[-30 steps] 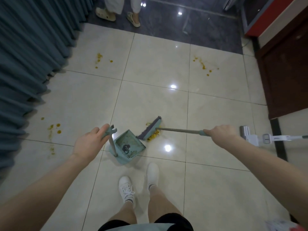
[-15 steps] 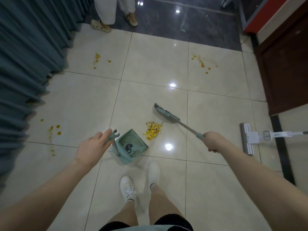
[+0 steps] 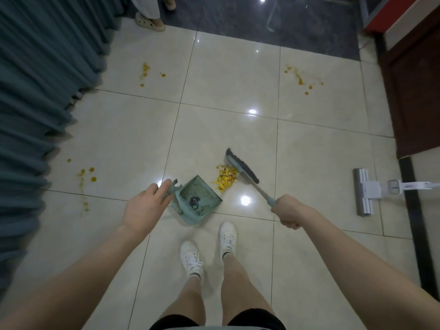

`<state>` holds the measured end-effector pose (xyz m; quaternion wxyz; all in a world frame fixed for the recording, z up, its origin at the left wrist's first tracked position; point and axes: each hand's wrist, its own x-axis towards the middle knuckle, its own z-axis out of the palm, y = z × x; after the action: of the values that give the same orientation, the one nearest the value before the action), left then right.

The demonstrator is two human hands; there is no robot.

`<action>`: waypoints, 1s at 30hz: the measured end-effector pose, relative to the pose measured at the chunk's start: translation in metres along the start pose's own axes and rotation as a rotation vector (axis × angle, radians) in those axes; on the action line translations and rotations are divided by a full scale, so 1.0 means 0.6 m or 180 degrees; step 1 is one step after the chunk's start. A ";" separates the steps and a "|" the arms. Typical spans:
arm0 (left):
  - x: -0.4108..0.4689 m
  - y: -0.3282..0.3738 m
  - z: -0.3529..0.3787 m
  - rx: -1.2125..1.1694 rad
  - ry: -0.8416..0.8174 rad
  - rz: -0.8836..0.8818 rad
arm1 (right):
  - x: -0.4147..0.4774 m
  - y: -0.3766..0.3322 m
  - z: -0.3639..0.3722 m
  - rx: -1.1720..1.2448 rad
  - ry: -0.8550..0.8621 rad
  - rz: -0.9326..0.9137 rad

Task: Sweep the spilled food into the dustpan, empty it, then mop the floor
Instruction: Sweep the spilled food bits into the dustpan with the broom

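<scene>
A teal dustpan (image 3: pixel 200 198) sits on the cream tile floor just ahead of my feet, with a dark clump inside. My left hand (image 3: pixel 145 208) holds the top of the dustpan handle (image 3: pixel 175 190). A pile of yellow food scraps (image 3: pixel 225 178) lies at the pan's right front corner. My right hand (image 3: pixel 287 211) is shut on the broom (image 3: pixel 241 169) handle; the dark bristle head stands just right of the pile, touching its far edge. Orange sauce stains (image 3: pixel 87 175) mark the floor at left, with more sauce stains (image 3: pixel 298 78) far right and further stains (image 3: pixel 146 72) far left.
A white flat mop (image 3: pixel 366 190) lies on the floor at right, its pole running off the right edge. Grey-blue curtains (image 3: pixel 40 91) line the left side. A dark wooden cabinet (image 3: pixel 414 96) stands at right. Another person's sandalled foot (image 3: pixel 150 23) stands at the top.
The broom was lifted off the scrap pile, swung out and back, and now sits to the right of the pile. My left hand stayed on the dustpan handle.
</scene>
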<state>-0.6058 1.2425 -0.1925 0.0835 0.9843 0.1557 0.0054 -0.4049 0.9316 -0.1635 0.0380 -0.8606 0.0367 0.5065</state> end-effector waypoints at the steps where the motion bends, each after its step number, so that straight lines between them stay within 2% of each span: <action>1: 0.000 -0.004 0.000 0.0002 -0.0009 -0.0010 | -0.008 -0.012 0.007 -0.0009 -0.0083 -0.0033; 8: -0.010 -0.015 0.003 -0.0087 0.0073 -0.0032 | -0.073 -0.080 0.052 0.0484 -0.0716 0.0099; 14: -0.017 -0.024 0.003 -0.0195 0.0044 -0.0069 | -0.119 -0.077 0.023 0.0516 -0.1080 0.0144; 19: -0.030 -0.031 0.001 -0.0120 -0.0034 -0.0050 | -0.149 -0.042 -0.052 0.0516 -0.0739 -0.0003; 22: -0.044 -0.035 -0.006 -0.0162 -0.0096 -0.0055 | -0.164 -0.028 -0.069 0.0198 -0.0371 -0.0172; 25: -0.063 -0.039 -0.015 -0.0244 -0.0223 -0.0136 | -0.165 -0.033 -0.049 -0.0119 -0.0076 -0.0297; 30: -0.097 -0.062 -0.027 0.0101 -0.0272 0.0004 | -0.128 -0.033 0.012 -0.0056 0.0179 -0.0106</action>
<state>-0.6733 1.2624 -0.1816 0.0744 0.9849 0.1515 -0.0391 -0.4463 0.9540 -0.0991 0.0377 -0.8753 0.0190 0.4818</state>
